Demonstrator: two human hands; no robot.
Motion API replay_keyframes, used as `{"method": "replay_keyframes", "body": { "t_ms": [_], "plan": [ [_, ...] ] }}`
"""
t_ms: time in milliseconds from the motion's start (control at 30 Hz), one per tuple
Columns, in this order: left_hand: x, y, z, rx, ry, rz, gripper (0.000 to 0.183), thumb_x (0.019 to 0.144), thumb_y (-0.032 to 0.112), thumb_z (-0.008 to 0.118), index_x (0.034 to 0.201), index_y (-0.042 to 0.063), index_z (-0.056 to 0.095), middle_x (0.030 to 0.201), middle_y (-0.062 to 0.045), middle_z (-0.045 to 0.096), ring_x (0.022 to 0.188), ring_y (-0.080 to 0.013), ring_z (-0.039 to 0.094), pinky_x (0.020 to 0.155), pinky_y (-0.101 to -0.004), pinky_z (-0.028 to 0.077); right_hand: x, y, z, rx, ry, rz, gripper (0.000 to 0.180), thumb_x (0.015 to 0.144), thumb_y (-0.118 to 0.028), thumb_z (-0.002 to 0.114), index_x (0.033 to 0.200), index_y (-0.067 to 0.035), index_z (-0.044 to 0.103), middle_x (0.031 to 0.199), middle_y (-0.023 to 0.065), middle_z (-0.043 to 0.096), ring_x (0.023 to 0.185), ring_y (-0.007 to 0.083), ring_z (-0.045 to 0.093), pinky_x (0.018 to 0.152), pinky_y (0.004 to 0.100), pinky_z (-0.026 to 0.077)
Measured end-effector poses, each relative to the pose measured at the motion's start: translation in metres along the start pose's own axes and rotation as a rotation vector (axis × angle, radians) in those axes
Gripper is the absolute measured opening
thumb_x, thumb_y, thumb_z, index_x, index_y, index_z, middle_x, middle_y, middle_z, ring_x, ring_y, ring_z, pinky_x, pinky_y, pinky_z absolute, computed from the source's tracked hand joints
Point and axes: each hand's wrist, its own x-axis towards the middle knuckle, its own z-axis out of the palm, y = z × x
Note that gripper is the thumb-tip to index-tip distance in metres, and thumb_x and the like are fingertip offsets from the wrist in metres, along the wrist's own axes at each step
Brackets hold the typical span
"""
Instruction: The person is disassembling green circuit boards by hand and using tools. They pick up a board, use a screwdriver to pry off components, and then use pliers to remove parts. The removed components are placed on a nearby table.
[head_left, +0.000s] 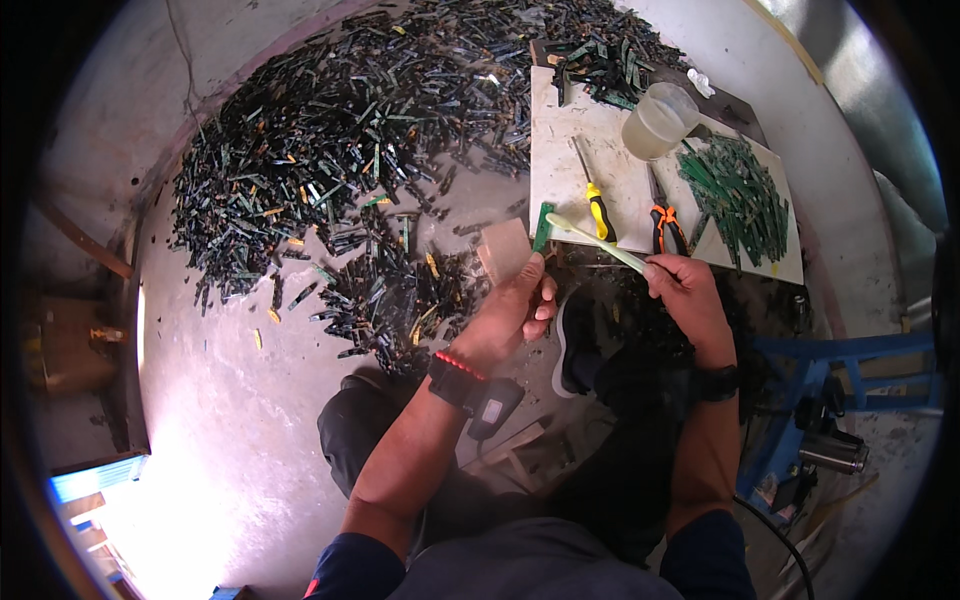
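My left hand (523, 301) pinches the lower end of a narrow green circuit board strip (543, 227) between thumb and fingers. In my right hand (682, 289) is a pale toothbrush (598, 243), held by its handle. The brush head meets or nearly meets the strip; its bristles cannot be made out. Both hands are over the front edge of a white board (559, 150). A screwdriver (595, 202) with a yellow and black handle and pliers (663, 217) with orange and black grips lie on that board, just beyond my hands.
A translucent plastic cup (658, 124) of cloudy liquid stands on the board beside a pile of green strips (739, 199). Darker strips (604, 71) lie at its back. A large heap of strips (360, 127) covers the floor. To the right is a blue metal frame (799, 397).
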Motion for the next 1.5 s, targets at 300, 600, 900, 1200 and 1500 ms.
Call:
{"method": "replay_keyframes", "body": {
  "t_ms": [300,600,900,1200,1500],
  "plan": [
    [-0.001,0.001,-0.002,-0.086,-0.043,-0.042,0.045,0.099,0.048,0.033,0.078,0.010,0.046,0.065,0.000,0.039,0.050,-0.0092,0.029,0.041,-0.0211,0.023,0.005,0.006,0.011,0.010,0.020,-0.045,0.021,0.090,-0.016,0.058,0.091,0.004,0.063,0.063,-0.0009,0.052,0.059,0.0057,0.044,0.054,0.0227,0.036],
    [0.002,0.004,-0.013,-0.317,-0.051,-0.085,0.047,0.099,0.050,0.025,0.076,0.013,0.042,0.059,0.001,0.035,0.046,-0.0099,0.026,0.040,-0.0239,0.022,0.010,0.011,0.016,-0.037,0.126,-0.007,0.020,0.091,-0.017,0.058,0.091,0.002,0.064,0.065,-0.0025,0.052,0.059,0.0044,0.043,0.054,0.0213,0.035],
    [0.003,0.004,-0.015,-0.376,-0.063,-0.062,0.043,0.100,0.045,0.029,0.074,0.014,0.042,0.056,0.003,0.033,0.045,-0.0094,0.027,0.040,-0.0230,0.021,0.008,0.005,0.024,-0.059,0.148,-0.052,0.019,0.089,-0.014,0.060,0.093,0.003,0.064,0.064,-0.0008,0.052,0.058,0.0062,0.044,0.054,0.0225,0.037],
    [0.005,0.000,-0.019,-0.351,-0.102,-0.026,0.042,0.097,0.048,0.038,0.075,0.014,0.046,0.062,0.004,0.034,0.048,-0.0076,0.025,0.042,-0.0208,0.021,0.009,0.007,0.020,-0.025,0.188,-0.087,0.018,0.089,-0.013,0.059,0.091,0.004,0.064,0.063,0.0004,0.053,0.059,0.0060,0.045,0.055,0.0228,0.038],
    [0.007,0.000,-0.019,-0.368,-0.114,-0.027,0.042,0.097,0.048,0.036,0.074,0.014,0.044,0.061,0.004,0.033,0.048,-0.0079,0.025,0.042,-0.0208,0.022,0.000,0.001,0.006,-0.009,0.034,-0.012,0.018,0.090,-0.012,0.059,0.094,0.005,0.064,0.066,0.0011,0.055,0.062,0.0069,0.049,0.057,0.0222,0.040]
  ]
}}
